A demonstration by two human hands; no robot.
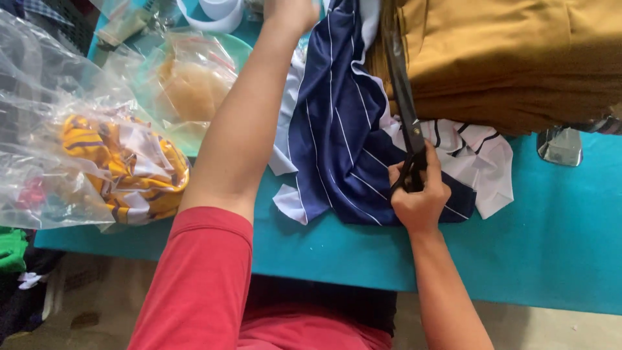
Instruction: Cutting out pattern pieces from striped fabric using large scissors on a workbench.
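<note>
My right hand (420,194) grips the black handles of large scissors (403,97), whose long blades point away from me along the edge of a navy fabric with thin white stripes (337,136). My left hand (291,11) reaches far across the table to the top of that navy fabric; its fingers are cut off by the frame's top edge. White fabric pieces with dark lines (483,159) lie under and right of the navy cloth. A thick stack of mustard-brown cloth (512,58) lies just right of the blades.
The teal table (551,240) carries clear plastic bags at the left: one with yellow striped cloth (123,168), one with tan material (191,87). A roll of white tape (217,13) sits at the back. A metal object (560,146) stands at the right.
</note>
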